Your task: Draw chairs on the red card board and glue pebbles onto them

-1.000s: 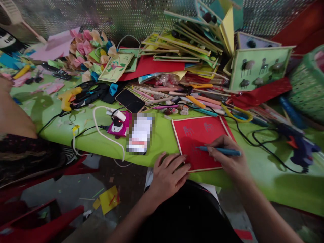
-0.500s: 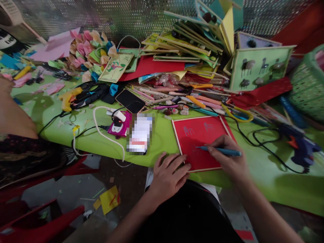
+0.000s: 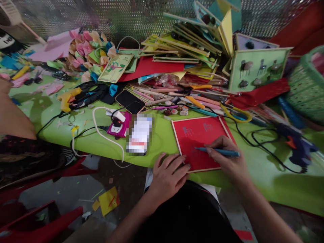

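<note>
A red card (image 3: 196,126) with a pale stick frame lies near the table's front edge. Dark line drawings of small four-legged figures show on its upper half, and a fainter one is lower down. My right hand (image 3: 226,157) grips a blue pen (image 3: 225,152), its tip touching the card near that lower drawing. My left hand (image 3: 168,172) lies flat with fingers spread, its fingertips over the card's lower left edge. Left of the card sits a phone (image 3: 139,135) with a lit, blurred screen.
A pink power socket (image 3: 118,126) with cables lies left of the phone. A blue glue gun (image 3: 300,148) and its black cord are at right. Pens, pebbles and stacked framed cards (image 3: 184,44) crowd the back, beside a green basket (image 3: 307,84). Another person's arm (image 3: 17,108) is at far left.
The pen tip and my right hand have shifted very slightly left. My left hand stays in place on the card's edge. The whole view has moved a little.
</note>
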Tool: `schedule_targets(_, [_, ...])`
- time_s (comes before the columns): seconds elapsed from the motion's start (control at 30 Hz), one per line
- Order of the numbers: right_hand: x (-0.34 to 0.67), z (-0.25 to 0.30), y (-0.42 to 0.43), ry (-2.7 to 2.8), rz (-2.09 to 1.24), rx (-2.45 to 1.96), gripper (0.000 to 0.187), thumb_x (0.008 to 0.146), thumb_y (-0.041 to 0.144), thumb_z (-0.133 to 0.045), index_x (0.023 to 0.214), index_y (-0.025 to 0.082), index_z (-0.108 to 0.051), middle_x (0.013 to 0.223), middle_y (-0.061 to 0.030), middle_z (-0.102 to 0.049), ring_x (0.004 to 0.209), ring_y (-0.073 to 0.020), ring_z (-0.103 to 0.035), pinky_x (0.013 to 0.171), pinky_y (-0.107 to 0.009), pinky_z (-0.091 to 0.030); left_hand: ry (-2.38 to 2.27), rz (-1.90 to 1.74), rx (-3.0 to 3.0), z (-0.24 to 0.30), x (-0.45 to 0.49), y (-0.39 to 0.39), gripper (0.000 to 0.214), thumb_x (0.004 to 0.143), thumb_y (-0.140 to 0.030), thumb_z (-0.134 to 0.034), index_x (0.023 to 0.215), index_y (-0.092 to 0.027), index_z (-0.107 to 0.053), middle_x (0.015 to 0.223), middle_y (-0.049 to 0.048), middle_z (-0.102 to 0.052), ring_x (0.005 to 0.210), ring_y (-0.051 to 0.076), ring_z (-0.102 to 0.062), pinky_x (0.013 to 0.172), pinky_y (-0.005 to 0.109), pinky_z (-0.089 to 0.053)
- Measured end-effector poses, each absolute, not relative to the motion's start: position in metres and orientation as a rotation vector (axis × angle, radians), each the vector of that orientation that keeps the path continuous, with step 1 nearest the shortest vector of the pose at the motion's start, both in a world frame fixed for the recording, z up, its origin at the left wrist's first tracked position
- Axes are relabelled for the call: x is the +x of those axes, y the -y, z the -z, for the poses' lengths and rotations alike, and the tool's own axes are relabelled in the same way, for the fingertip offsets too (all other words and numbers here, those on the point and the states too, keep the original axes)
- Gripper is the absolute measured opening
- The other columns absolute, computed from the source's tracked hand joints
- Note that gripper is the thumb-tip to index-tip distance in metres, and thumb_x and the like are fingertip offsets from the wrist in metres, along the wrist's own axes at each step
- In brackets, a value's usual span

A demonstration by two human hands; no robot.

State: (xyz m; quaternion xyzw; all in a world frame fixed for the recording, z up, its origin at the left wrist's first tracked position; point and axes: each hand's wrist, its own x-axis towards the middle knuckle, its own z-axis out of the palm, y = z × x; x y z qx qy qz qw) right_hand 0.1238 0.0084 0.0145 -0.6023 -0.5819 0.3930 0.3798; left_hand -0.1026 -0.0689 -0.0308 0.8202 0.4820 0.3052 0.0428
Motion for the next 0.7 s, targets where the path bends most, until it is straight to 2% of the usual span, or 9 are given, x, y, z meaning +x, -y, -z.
schedule_targets(0.23, [0.1251,-0.0097,-0.0084,1.493,-0.860,-1.581,0.020,0.081,0.032,-0.074,0.071,0.026,-0.058,0.060,0.0027,-0.055,0.054,-0.0157,-0.046,0.052,-0.031,-0.034,-1.451,-0.998,2.477,0.0296,-0.1031,0.0676,0.024,0.097,-0.027,-0.067,0.121,-0.030,-0.072,0.137,-0.0022,-0.072,0.128,0.019,-0.060,0.123,0.043,-0.031])
schedule_targets(0.53, [0.1254,-0.0121,-0.0066,1.477,-0.967,-1.541,0.019,0.082,0.034,-0.075,0.073,0.025,-0.061,0.063,0.0019,-0.058,0.056,-0.0163,-0.050,0.052,-0.031,-0.036,-1.456,-0.995,2.464,0.0293,-0.1028,0.0676,0.024,0.098,-0.029,-0.068,0.122,-0.030,-0.072,0.137,-0.0027,-0.072,0.127,0.019,-0.061,0.122,0.043,-0.031])
schedule_targets(0.7, [0.1241,-0.0116,-0.0068,1.490,-0.901,-1.571,0.019,0.082,0.031,-0.074,0.072,0.025,-0.059,0.062,0.0028,-0.056,0.056,-0.0157,-0.048,0.054,-0.031,-0.036,-1.451,-1.004,2.464,0.0273,-0.1025,0.0671,0.023,0.098,-0.028,-0.067,0.121,-0.030,-0.072,0.137,-0.0029,-0.072,0.126,0.019,-0.061,0.122,0.042,-0.031])
